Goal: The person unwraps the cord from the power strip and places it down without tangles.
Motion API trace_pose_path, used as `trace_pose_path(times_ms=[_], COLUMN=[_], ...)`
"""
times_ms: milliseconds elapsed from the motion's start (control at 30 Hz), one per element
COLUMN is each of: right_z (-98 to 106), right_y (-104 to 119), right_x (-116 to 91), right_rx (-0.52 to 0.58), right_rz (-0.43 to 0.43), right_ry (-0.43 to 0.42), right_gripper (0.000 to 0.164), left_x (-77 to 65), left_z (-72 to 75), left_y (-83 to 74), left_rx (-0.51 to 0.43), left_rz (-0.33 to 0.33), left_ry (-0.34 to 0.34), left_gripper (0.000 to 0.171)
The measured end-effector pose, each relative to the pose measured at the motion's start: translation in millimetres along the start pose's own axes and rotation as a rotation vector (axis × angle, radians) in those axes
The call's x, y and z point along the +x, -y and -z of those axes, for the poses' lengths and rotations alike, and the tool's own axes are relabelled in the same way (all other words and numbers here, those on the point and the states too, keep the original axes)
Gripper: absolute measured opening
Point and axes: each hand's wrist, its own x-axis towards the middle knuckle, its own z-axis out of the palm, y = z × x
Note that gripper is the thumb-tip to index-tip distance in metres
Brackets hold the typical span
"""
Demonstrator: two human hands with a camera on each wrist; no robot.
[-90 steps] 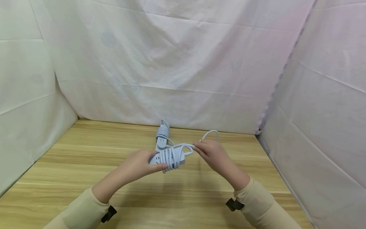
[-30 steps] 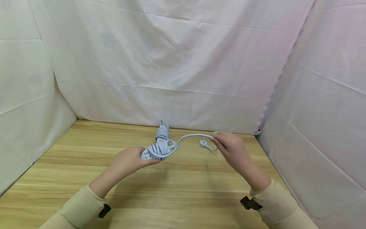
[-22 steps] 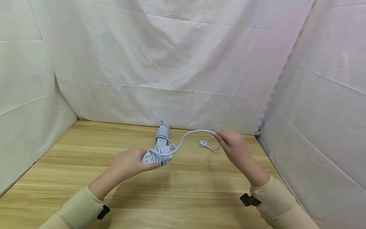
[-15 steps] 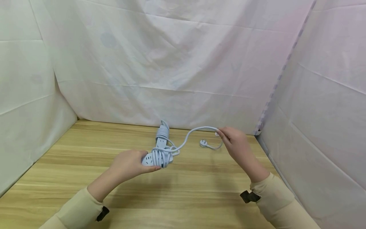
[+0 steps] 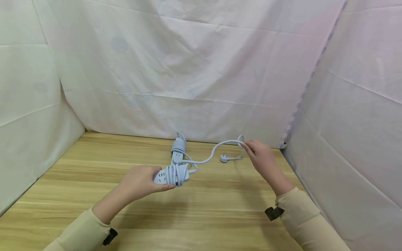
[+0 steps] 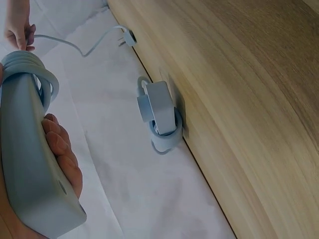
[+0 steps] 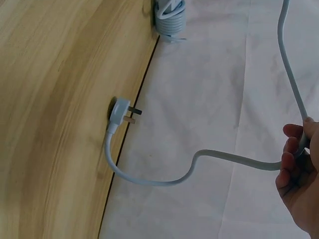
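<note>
My left hand (image 5: 139,179) grips one end of a white power strip (image 5: 160,177), thumb along the near side. Several turns of the strip's own cord (image 5: 205,161) are wound round its other end. A freed length of that cord arches across to my right hand (image 5: 260,155), which pinches it between thumb and fingers. Beyond those fingers the cord drops to its plug (image 7: 119,110), lying on the table with its prongs showing in the right wrist view. The left wrist view shows the held strip's plain side, with fingers (image 6: 62,149) curled round it.
A second power strip (image 5: 178,143), its cord wound tightly and its plug on its face, lies at the back of the wooden table (image 5: 103,153). The held strip overlaps its near end in the head view. White cloth (image 5: 201,69) hangs behind and at both sides.
My right hand has moved right, drawing a longer stretch of cord off the strip. My left hand has shifted left with the strip. The plug has come into view on the table.
</note>
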Motion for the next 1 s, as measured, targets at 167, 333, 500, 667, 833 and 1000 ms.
trace_pose_path(times_ms=[167,333,500,667,833,1000], right_z=[-9,-22,-29,-38,-47,-50], right_y=[-9,-21,-29,-33,-34,-28], right_x=[0,-3,-10,-18,-27,-34], right_rx=[-0.025,-0.04,-0.049,-0.052,-0.029,-0.033], right_rz=[-0.077,-0.137,-0.179,-0.162,-0.169,-0.19], right_ry=[0.082,0.155,0.233,0.294,0.356,0.367], right_gripper=[0.017,0.019,0.021,0.019,0.017,0.016], left_x=[-1.2,-1.4,-0.8,1.8,5.9,10.1], left_z=[1.0,2.1,4.5,7.4,8.9,8.8], left_y=[-1.6,-3.1,-3.6,-3.6,-4.2,-4.0], left_rx=[-0.003,-0.022,-0.082,-0.134,-0.165,-0.197], left_rz=[-0.017,-0.011,0.03,0.07,0.095,0.132], left_ry=[-0.005,-0.004,0.002,-0.002,-0.008,-0.018], left_gripper=[0.06,0.058,0.054,0.053,0.057,0.059])
